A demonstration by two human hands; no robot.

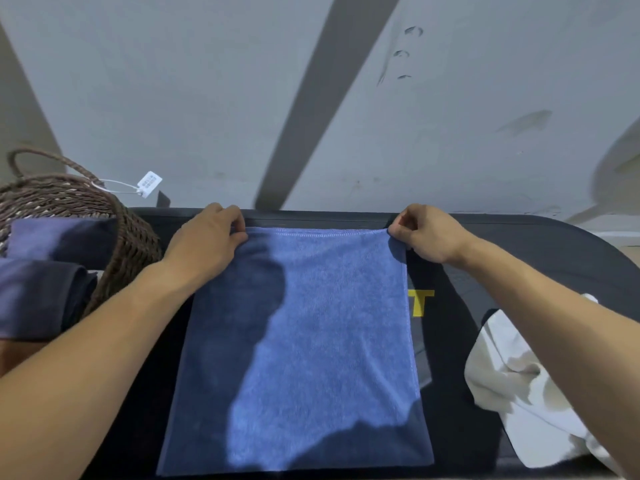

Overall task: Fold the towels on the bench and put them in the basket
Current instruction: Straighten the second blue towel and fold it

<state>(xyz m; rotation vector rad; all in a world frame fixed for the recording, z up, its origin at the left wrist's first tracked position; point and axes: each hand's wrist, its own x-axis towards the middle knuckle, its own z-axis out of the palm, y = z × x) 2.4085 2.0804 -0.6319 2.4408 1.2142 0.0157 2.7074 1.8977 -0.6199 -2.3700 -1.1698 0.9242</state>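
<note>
A blue towel [311,341] lies flat on the black bench [519,244], running from the near edge to the far edge. My left hand [207,240] pinches its far left corner. My right hand [426,237] pinches its far right corner. Both corners sit at the bench's far edge. At the left stands a brown woven basket [131,244] holding folded dark blue towels [45,265]. A crumpled white towel [512,375] lies on the bench at the right, partly under my right forearm.
A white price tag [149,183] hangs on a string from the basket's handle. Beyond the bench is grey floor with a dark stripe. A yellow letter mark [420,301] shows on the bench right of the blue towel.
</note>
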